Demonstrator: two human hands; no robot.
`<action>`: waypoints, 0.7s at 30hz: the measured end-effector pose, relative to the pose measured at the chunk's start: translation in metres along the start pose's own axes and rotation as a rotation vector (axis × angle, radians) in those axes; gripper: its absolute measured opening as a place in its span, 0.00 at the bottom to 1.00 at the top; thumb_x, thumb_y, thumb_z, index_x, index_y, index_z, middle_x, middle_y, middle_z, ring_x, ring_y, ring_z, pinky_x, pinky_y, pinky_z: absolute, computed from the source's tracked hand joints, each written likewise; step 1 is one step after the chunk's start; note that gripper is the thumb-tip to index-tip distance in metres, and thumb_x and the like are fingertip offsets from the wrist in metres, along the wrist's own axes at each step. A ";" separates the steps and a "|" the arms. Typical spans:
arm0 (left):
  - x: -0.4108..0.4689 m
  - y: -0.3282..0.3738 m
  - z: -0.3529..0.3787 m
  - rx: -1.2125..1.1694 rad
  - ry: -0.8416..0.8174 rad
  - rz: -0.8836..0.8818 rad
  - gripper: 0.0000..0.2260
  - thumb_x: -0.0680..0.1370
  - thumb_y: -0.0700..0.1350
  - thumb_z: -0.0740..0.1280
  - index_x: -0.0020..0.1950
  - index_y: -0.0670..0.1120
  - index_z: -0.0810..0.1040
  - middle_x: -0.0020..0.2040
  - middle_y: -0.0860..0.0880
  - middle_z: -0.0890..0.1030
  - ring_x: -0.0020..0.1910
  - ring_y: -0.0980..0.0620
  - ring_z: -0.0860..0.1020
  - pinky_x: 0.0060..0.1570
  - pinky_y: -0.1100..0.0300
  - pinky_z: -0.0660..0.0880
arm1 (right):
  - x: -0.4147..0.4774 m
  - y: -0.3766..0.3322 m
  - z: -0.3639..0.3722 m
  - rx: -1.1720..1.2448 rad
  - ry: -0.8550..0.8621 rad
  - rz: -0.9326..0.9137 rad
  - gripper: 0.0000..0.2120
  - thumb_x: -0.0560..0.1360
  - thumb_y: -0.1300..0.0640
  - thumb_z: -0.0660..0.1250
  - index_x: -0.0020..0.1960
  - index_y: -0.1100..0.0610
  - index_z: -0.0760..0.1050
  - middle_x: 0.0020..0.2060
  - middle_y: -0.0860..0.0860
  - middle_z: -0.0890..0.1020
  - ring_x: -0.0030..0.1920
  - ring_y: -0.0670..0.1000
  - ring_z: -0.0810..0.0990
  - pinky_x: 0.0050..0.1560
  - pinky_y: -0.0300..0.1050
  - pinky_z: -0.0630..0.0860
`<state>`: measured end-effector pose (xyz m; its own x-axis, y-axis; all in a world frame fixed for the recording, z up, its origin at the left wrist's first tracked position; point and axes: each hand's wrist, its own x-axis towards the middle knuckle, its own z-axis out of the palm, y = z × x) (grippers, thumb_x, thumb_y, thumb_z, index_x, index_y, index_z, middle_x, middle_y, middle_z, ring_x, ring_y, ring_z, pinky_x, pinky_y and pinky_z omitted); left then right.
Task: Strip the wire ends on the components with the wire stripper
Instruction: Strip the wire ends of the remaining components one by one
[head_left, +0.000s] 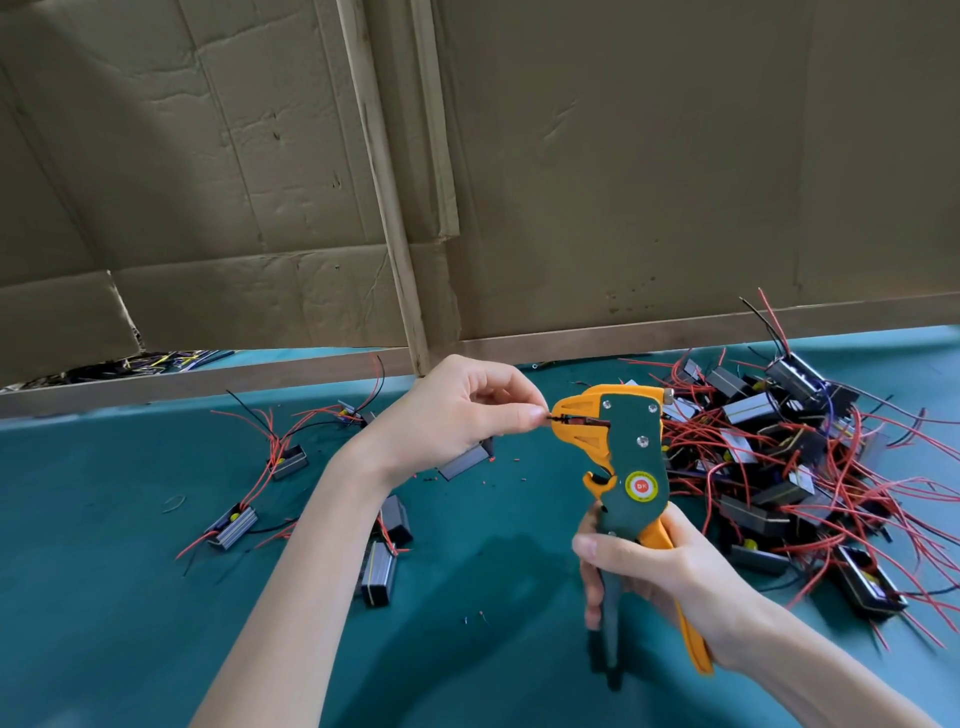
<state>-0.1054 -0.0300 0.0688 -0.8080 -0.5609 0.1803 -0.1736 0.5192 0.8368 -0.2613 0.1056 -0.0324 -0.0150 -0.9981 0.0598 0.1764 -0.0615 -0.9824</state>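
While we face a cardboard wall (623, 182), the teal tabletop (104, 519) spreads beneath both grips. Right of our right grip (660, 566) lies a heap of components (779, 467) tangled in red wires; scattered components (231, 525) lie left of and below our left grip (457, 415). Our right grip is clamped round the handles of the upright wire stripper (631, 467). Our left grip pinches a thin wire end (558, 417) that reaches into the stripper's orange jaws, with a grey component (467, 461) just below that grip
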 end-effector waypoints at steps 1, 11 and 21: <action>0.000 -0.001 -0.001 -0.004 -0.001 -0.004 0.05 0.76 0.40 0.69 0.42 0.47 0.82 0.33 0.58 0.79 0.33 0.63 0.73 0.37 0.71 0.70 | 0.000 0.001 0.001 0.004 0.011 0.001 0.16 0.61 0.46 0.80 0.37 0.55 0.78 0.28 0.61 0.76 0.28 0.60 0.77 0.33 0.50 0.77; 0.005 -0.017 0.003 0.024 0.022 -0.105 0.05 0.77 0.40 0.69 0.42 0.47 0.81 0.32 0.58 0.79 0.30 0.59 0.73 0.39 0.67 0.72 | 0.005 0.003 0.007 0.181 0.105 0.097 0.10 0.61 0.55 0.76 0.36 0.59 0.78 0.30 0.63 0.76 0.28 0.60 0.78 0.32 0.52 0.78; 0.007 -0.016 -0.006 -0.060 0.265 0.002 0.02 0.76 0.39 0.70 0.44 0.45 0.81 0.33 0.51 0.82 0.33 0.58 0.79 0.36 0.72 0.72 | 0.017 0.011 -0.009 0.531 0.131 0.266 0.14 0.63 0.66 0.69 0.48 0.66 0.78 0.41 0.65 0.80 0.41 0.64 0.82 0.43 0.57 0.81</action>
<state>-0.1052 -0.0458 0.0597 -0.6316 -0.7129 0.3048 -0.1319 0.4861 0.8639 -0.2686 0.0877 -0.0433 -0.0180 -0.9728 -0.2310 0.6570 0.1627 -0.7361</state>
